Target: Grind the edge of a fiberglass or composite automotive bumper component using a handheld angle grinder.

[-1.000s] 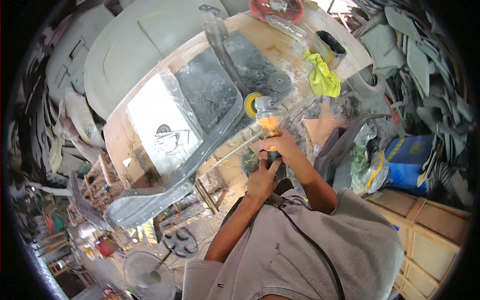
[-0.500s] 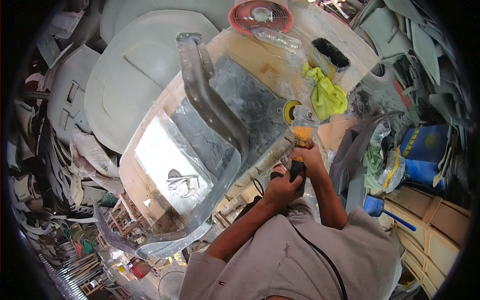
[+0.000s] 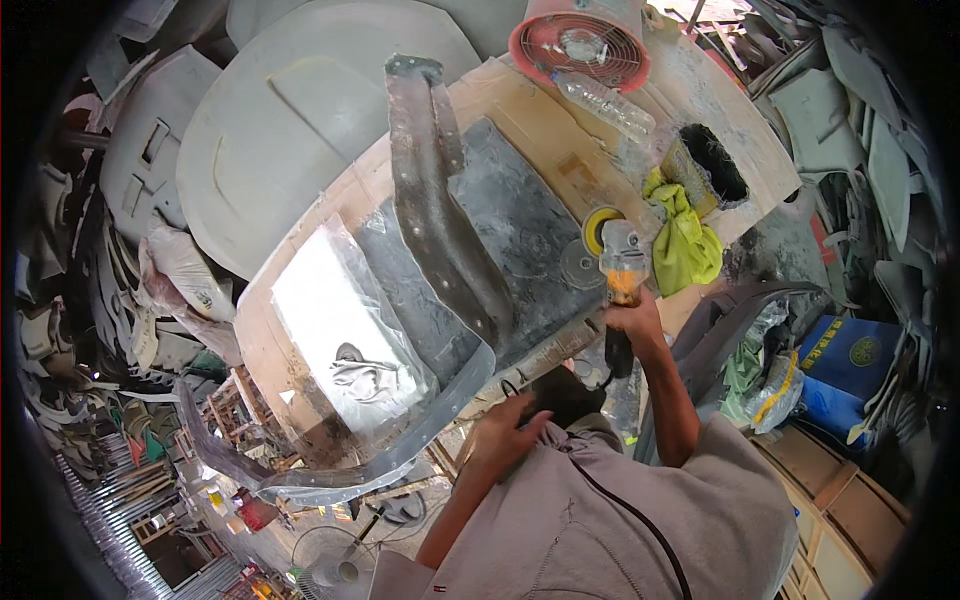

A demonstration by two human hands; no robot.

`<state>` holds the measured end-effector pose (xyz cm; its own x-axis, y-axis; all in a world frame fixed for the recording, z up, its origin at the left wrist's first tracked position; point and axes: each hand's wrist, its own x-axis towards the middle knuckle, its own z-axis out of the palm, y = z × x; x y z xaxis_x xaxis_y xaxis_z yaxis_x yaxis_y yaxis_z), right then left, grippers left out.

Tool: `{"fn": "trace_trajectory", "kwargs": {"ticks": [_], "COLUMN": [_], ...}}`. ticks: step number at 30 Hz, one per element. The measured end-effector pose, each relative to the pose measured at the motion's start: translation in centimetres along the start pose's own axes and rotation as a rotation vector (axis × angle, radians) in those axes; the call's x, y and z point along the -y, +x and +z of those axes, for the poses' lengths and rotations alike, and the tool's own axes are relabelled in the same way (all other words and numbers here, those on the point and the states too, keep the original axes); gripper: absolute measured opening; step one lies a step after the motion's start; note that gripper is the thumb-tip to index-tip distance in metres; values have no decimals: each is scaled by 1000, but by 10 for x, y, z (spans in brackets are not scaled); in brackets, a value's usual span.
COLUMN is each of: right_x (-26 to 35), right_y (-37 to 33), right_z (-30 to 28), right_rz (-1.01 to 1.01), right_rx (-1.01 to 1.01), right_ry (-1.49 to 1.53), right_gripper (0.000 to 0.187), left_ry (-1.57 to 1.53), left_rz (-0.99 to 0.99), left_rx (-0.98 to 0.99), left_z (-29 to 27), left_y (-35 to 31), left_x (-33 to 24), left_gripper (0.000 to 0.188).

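A worker's right hand [image 3: 637,322] grips an angle grinder [image 3: 625,284] at the near edge of a cluttered bench [image 3: 520,112], the yellow disc [image 3: 597,232] beyond the fingers and a dark rear grip [image 3: 618,352] just below them. The fingers wrap the tool's body; their tips are hidden on its far side. Well to their left, by the grey shirt [image 3: 640,500], the left hand [image 3: 503,437] shows its thumb apart from loosely spread fingers, with nothing visibly pinched; whether they touch the dark cloth [image 3: 568,398] beside them cannot be told.

The grinder looks stiff and dense, probably heaviest toward its metal head, its casing perhaps slick with dust. Mid-body and rear grip appear the safest holds, clear of the disc.

Left of the right fingers, a long curved grey panel [image 3: 428,200] reaches across the bench, likely light for its length, firm but springy, its thin edges apt to chip; its broader stretch seems the better hold. Beyond those same fingers, to the right, lies a crumpled yellow-green cloth [image 3: 690,245].
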<state>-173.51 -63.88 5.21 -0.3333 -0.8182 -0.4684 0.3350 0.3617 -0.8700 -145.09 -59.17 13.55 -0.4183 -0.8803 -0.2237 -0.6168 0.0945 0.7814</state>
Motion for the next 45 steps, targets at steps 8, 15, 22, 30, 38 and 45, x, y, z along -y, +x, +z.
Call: {"fn": "trace_trajectory", "kwargs": {"ticks": [8, 15, 22, 30, 38, 45], "right_x": [16, 40, 38, -6, -25, -38], "right_y": [65, 100, 142, 152, 135, 104], "right_z": [-5, 4, 0, 14, 32, 57], "right_rz": [-452, -484, -385, -591, -585, -639], "right_rx": [-208, -360, -422, -638, -651, -659], "right_ry": [-460, -1026, -1253, -1409, -1262, -1239], "right_gripper": [52, 63, 76, 71, 55, 51], "left_ry": [-119, 162, 84, 63, 63, 56], "left_rz": [-625, -951, -974, -974, -943, -917], "left_rx": [-507, -50, 67, 89, 106, 95], "left_z": [-28, 14, 28, 5, -6, -4], "left_y": [-150, -296, -313, -289, -279, -281], "left_x": [118, 194, 208, 206, 212, 218], "left_gripper": [16, 21, 22, 23, 25, 26]}}
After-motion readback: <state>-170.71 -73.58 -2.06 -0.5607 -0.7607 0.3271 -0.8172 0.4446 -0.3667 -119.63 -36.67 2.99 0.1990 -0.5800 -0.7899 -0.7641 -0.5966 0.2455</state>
